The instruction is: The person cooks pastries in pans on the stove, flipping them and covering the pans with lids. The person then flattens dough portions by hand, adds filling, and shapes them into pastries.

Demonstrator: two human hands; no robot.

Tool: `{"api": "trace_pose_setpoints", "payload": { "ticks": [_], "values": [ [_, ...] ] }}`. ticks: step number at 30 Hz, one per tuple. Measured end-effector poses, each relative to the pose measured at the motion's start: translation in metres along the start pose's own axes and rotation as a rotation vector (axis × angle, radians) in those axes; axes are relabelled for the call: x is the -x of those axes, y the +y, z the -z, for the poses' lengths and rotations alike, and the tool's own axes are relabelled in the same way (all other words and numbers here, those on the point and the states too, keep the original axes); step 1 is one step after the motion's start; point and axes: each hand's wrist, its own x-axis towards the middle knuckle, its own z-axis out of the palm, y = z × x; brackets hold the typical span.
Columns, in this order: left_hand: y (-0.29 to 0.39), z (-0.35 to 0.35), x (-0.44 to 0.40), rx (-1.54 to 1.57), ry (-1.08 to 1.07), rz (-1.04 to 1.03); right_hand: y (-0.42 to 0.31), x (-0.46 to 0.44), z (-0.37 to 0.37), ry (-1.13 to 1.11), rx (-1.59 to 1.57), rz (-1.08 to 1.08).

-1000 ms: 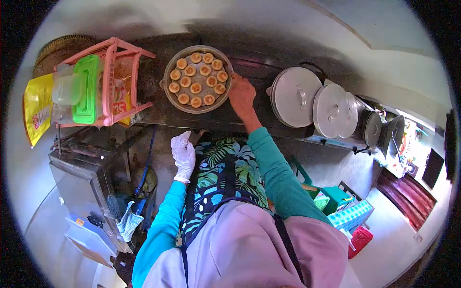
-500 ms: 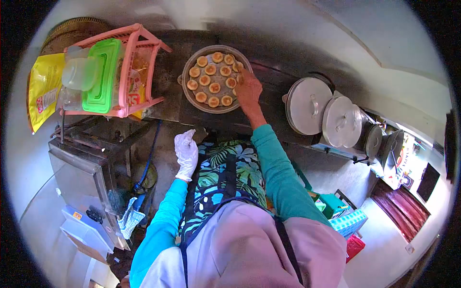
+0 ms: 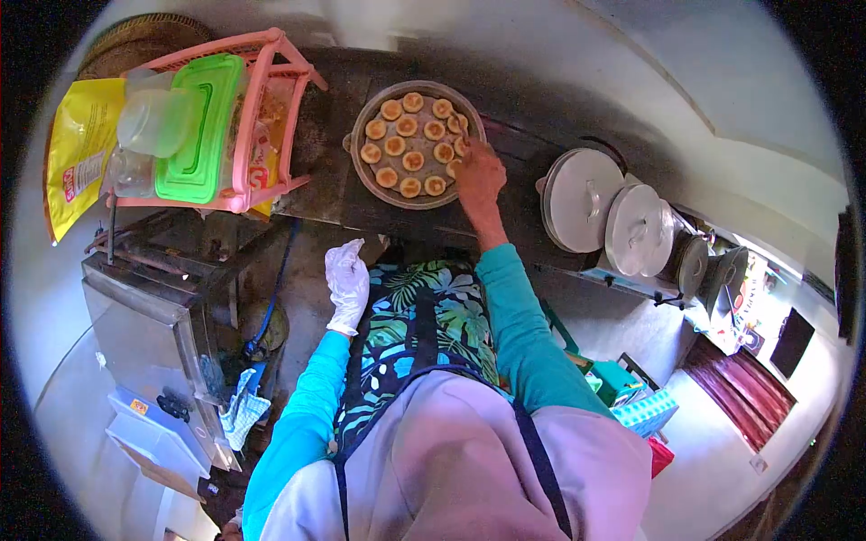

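Note:
A round grey pan (image 3: 361, 171) on the dark counter holds several small round browned cakes (image 3: 413, 160). My bare right hand (image 3: 480, 171) reaches over the pan's right side. Its fingertips are close together at the cakes along that edge; whether they grip one is too small to tell. My left hand (image 3: 346, 275), in a white glove, hovers in front of my body, below and left of the pan. Its fingers are bunched together, and anything inside them is hidden.
At the left, a pink rack (image 3: 262, 117) stands beside a green-lidded container (image 3: 203, 126) and a yellow packet (image 3: 81, 153). Lidded pots (image 3: 585, 194) line the counter at the right. A metal cabinet (image 3: 144, 334) stands at lower left.
The view has shifted, so the pan appears farther right. My right hand has moved from the pan's rim to over its right-hand cakes. My left hand has stayed near my body.

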Motion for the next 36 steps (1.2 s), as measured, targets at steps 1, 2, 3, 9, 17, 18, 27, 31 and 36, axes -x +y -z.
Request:
{"api": "trace_pose_setpoints", "payload": {
  "ticks": [1,2,3,9,17,18,27,31,36],
  "values": [
    [0.000,-0.001,-0.002,-0.006,0.002,-0.012,0.000,-0.001,0.001,0.004,0.003,-0.002],
    [0.000,-0.002,-0.003,-0.003,0.003,-0.012,-0.001,-0.002,0.001,0.019,0.019,0.046],
    [-0.001,-0.002,-0.004,0.001,-0.001,-0.002,-0.002,-0.002,0.000,0.032,0.033,0.096],
    [-0.004,0.002,-0.004,-0.001,-0.013,0.039,-0.012,0.000,0.003,0.107,-0.062,0.070],
    [-0.001,0.008,-0.002,-0.026,-0.004,0.004,-0.018,-0.013,-0.014,0.168,-0.121,0.226],
    [0.000,0.007,-0.002,-0.013,-0.016,0.009,-0.015,-0.017,-0.020,0.227,-0.164,0.385],
    [-0.003,0.004,-0.005,0.019,-0.012,0.018,-0.032,-0.011,-0.053,0.120,-0.176,0.322],
    [-0.002,0.004,-0.006,0.012,-0.013,0.024,-0.054,-0.006,-0.032,-0.045,-0.050,0.334],
    [-0.005,0.006,-0.006,0.023,-0.019,0.040,-0.048,0.006,-0.048,-0.124,-0.114,0.387]
  ]
}}
